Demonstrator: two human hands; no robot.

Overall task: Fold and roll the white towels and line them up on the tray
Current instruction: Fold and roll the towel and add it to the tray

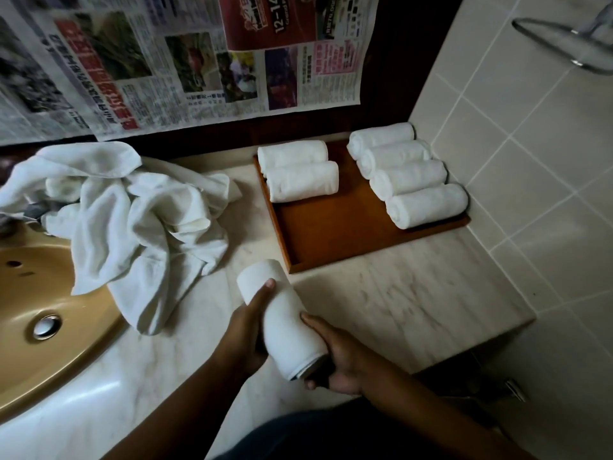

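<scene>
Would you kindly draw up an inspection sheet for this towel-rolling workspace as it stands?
Surface: pale marble counter, tan sink at left.
Job's things: wooden tray holds six rolled towels, two left, four right; a seventh roll is in hand; loose towels lie heaped by the sink.
Clutter: nothing seen.
Grips: left hand and right hand both hold the seventh roll.
Cables: nothing seen.
Surroundings: newspaper on the back wall; tiled wall at right, with a metal fixture.
</scene>
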